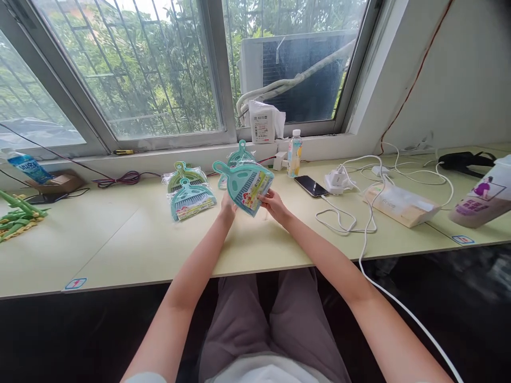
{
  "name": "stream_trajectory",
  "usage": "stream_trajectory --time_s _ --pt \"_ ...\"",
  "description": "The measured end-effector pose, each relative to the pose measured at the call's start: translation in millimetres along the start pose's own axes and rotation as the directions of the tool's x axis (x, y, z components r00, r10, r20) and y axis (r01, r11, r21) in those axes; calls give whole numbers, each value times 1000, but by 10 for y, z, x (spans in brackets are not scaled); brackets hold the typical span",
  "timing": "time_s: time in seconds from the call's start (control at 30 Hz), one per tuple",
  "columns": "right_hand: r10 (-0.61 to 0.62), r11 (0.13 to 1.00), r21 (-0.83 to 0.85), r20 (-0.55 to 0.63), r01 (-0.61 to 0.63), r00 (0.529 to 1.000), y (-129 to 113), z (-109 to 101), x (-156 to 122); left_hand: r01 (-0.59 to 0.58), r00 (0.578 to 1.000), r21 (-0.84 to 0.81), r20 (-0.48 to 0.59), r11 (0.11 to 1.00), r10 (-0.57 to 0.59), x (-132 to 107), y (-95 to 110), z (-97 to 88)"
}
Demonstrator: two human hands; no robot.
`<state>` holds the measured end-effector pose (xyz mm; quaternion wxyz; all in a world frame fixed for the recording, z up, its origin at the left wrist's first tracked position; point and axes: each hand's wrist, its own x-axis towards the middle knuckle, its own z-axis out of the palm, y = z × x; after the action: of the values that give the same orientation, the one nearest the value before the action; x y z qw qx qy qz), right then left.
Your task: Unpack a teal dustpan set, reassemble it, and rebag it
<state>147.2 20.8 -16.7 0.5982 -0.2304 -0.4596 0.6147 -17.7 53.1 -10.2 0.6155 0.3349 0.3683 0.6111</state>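
Above the table I hold a wrapped teal dustpan-and-brush set [248,183], tilted, with its handle to the upper left. My right hand [275,206] is closed on its lower right edge, thumb on the printed label. My left hand [227,206] grips it from the lower left; most of its fingers are hidden behind the pan. Just behind stands another teal dustpan set [241,151], partly covered by the held one. To the left lie a teal dustpan set [192,199] and a green dustpan set [183,173], overlapping, both in clear plastic.
Right of my hands are a phone [310,186], a drink bottle [294,153], a white charger [338,181], loose white cables [351,226], a tissue pack [401,203] and a large cup [485,194]. A tissue box [263,123] stands on the sill. Green pods [19,215] lie far left.
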Motion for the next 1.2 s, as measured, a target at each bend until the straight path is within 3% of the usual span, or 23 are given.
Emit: stream_trajectory --time_s 0.07,0.13,0.27,0.33,0.57,0.83,1.2 --pt "-45 998 28 -92 48 995 2 -58 42 51 998 15 -38 999 -51 -37 -15 72" --pt "-79 995 42 -165 87 983 2 -107 78 79 997 -19 17 997 -78 -124 -39 197" --pt "-137 987 43 -248 152 959 6 -161 114 -59 965 -96 248 994 82 -330 -100 432" --pt "-151 985 41 -247 165 957 23 -157 114 -136 944 -58 296 989 147 -378 -118 460" --pt "-54 996 59 -236 70 970 88 -83 106 -209 965 147 193 967 179 -266 -133 331" --pt "-51 996 62 -127 60 991 40 -89 83 -296 942 172 214 940 257 -281 -115 321" --pt "-79 997 6 -136 81 988 -1 -86 58 -317 934 255 253 913 254 -292 -115 313"
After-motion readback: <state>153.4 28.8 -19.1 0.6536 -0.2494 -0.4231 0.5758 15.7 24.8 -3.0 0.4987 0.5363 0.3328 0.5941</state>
